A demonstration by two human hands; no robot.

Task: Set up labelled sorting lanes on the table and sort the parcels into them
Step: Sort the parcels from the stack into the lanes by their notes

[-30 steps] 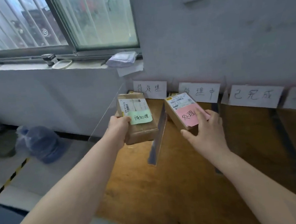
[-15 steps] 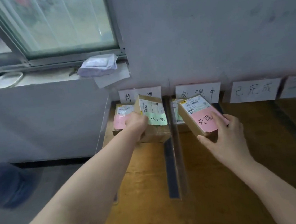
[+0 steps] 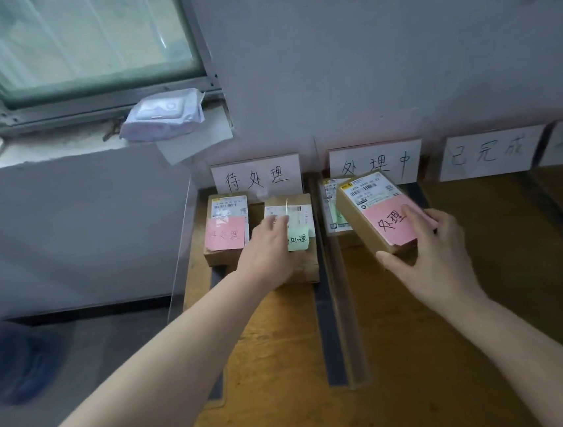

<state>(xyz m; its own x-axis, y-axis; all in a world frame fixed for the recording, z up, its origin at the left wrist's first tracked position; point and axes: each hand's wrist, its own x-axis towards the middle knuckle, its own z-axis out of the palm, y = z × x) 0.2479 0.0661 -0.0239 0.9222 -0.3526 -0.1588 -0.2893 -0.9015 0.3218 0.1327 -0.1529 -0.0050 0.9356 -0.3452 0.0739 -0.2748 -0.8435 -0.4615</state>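
Grey wall (image 3: 395,47) at the back, window (image 3: 84,36) upper left with a white packet (image 3: 164,116) on its sill. Wooden desk (image 3: 424,354) stood against the wall, split into lanes by a clear divider (image 3: 338,311) with dark tape (image 3: 329,329) beside it. Three handwritten cards leaned on the wall: first card (image 3: 256,178), second card (image 3: 375,164), third card (image 3: 489,152); a fourth at the right edge was too blurred to read. First lane held a pink-noted parcel (image 3: 226,225) flat near the wall, and just right of it the green-noted parcel (image 3: 304,266), lying on the desk against the divider. Left grip (image 3: 269,249) rested on top of the green-noted parcel, fingers laid fairly straight across its shipping label; thumb out of sight. Second lane held a rear parcel (image 3: 333,208) flat by the wall, partly hidden. Right grip (image 3: 428,257) held the tilted parcel (image 3: 369,211) over that lane, thumb at its near end, fingers curled over the pink note (image 3: 394,223) on top, far end raised and overlapping the rear parcel. Blue blur on the floor (image 3: 19,362), lower left, not identifiable.
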